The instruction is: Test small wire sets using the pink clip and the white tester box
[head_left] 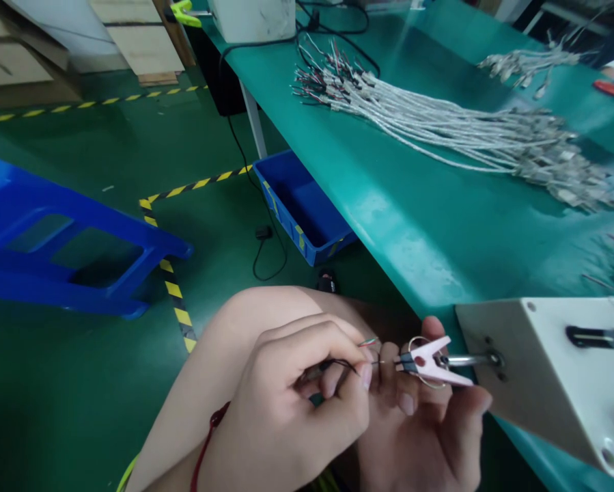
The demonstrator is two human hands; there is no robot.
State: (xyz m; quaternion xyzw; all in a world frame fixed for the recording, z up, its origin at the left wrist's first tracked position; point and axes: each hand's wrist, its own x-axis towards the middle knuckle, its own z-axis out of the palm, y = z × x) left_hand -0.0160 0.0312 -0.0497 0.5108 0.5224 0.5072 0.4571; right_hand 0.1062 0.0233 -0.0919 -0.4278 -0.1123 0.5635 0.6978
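My left hand (291,403) is closed in a pinch on a thin cable (337,364) whose red and green wire ends (368,342) stick out near my fingertips. My right hand (429,417) lies under and behind it, fingers curled, touching a pink clip (429,362). The clip sits on a metal rod (465,359) coming out of a white box (552,376) at the table edge. The cable's stripped tip reaches toward the clip's jaws. A red string bracelet (209,434) circles my left wrist.
A green table (414,205) carries a large bundle of silver cables (465,130) and a smaller bunch (526,65) at the far right. Below stand a blue bin (301,205), a tipped blue stool (55,246) and yellow-black floor tape (176,294).
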